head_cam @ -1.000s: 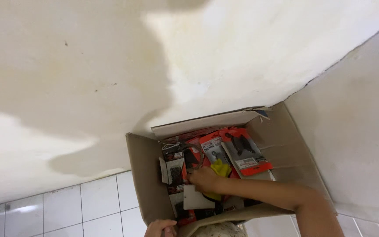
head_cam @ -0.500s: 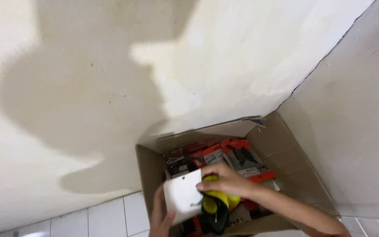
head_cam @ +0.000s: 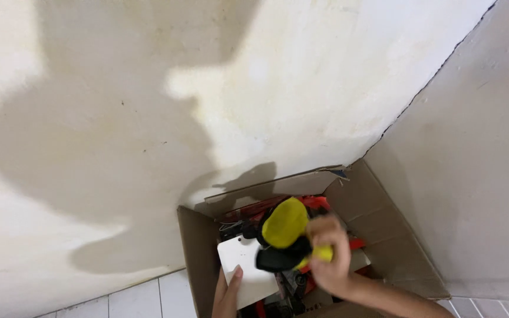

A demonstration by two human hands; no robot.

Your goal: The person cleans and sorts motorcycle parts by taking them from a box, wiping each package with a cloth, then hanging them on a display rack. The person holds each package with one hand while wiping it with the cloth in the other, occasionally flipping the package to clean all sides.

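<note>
we see a yellow and black tool [head_cam: 287, 235] lifted above the open cardboard box [head_cam: 198, 253], in the lower middle of the view, close to the corner where two pale walls meet. its bulging yellow head looks smooth and rounded, almost dome shaped, while the black part below it is darker, matte and blurred, so we cannot tell its exact form. a short yellow stub pokes out beside the fingers. the right hand [head_cam: 329, 253] is wrapped around this tool from the right, fingers curled tight on it, with the forearm running down to the bottom right edge. just left of and below the tool, the left hand [head_cam: 228, 291] comes up from the bottom edge and grips a flat white card [head_cam: 245, 268] along its lower left side, thumb laid on the face. the card is thin, stiff looking and plain, with rounded corners, and the tool overlaps its right edge. the two hands are apart, each clamped on its own thing. under them the box holds a jumble of red and black packaged items [head_cam: 293, 203], partly hidden. the box is plain brown, with flaps folded outward. it stands on white floor tiles [head_cam: 136, 297]. the wall [head_cam: 119, 118] behind is cream, stained and shadowed
</note>
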